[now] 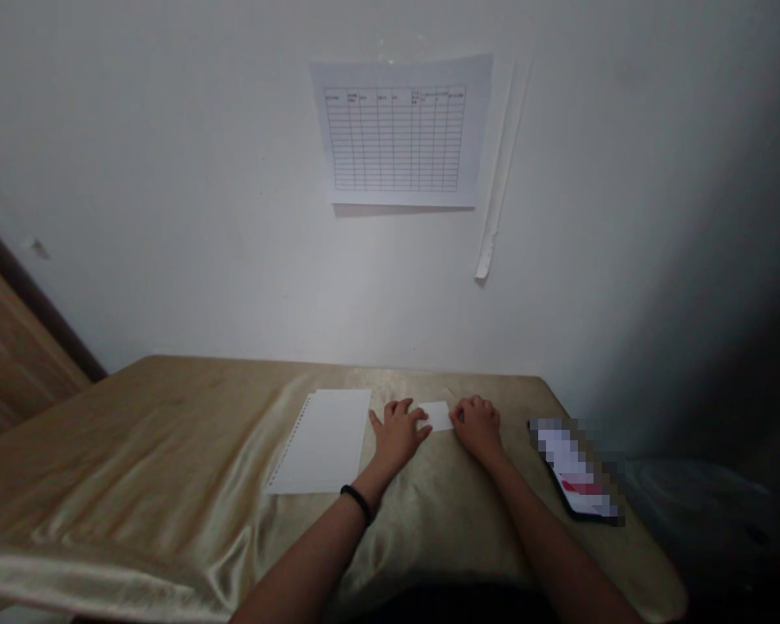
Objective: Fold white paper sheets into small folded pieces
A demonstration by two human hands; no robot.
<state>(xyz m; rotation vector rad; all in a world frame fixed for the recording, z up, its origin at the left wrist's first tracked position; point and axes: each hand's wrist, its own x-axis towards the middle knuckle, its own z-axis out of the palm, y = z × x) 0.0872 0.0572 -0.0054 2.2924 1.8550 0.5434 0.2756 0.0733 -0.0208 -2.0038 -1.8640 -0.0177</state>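
A small white piece of paper lies on the gold satin cloth between my two hands. My left hand, with a dark band at the wrist, has its thumb and a fingertip at the paper's left edge; its other fingers are spread over the cloth. At the opposite edge my right hand is curled, its thumb and fingertips pinching the paper's right side. Just left of my left hand is a larger white sheet with punched holes along its left edge, lying flat.
A phone with a blurred screen lies at the table's right side. The cloth-covered table meets a white wall. Taped there is a printed table sheet, with a loose paper strip beside it. A wooden panel stands at left.
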